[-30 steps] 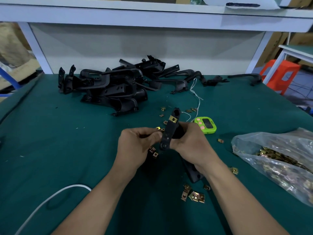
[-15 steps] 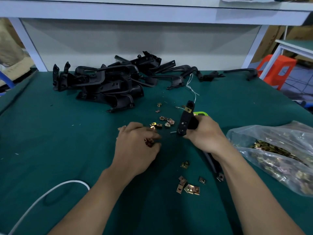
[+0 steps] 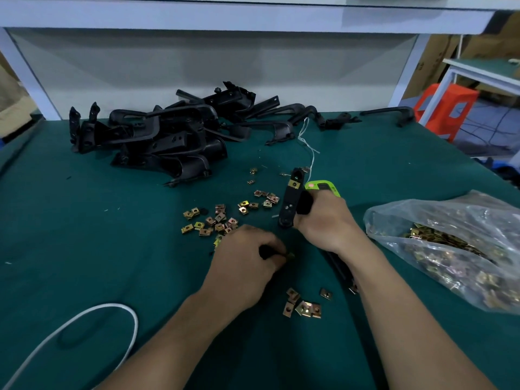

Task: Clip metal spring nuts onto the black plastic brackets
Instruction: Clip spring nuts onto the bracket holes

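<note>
Fingertips (image 3: 274, 244) of the left hand (image 3: 247, 260) pinch a spring nut (image 3: 291, 255), below-left of the green timer (image 3: 323, 188); the right hand (image 3: 323, 223) curls round a black bracket (image 3: 289, 205) upright just left of that timer, a clipped nut (image 3: 294, 183) near its top

I've got open surface (image 3: 84, 235) on the left, between bracket pile (image 3: 168, 136) and white cable (image 3: 112, 305). Loose nuts (image 3: 219, 220) litter the centre. Right side's blocked by the nut bag (image 3: 455, 243); timer (image 3: 323, 185) sits just behind the right hand (image 3: 326, 220).
</note>
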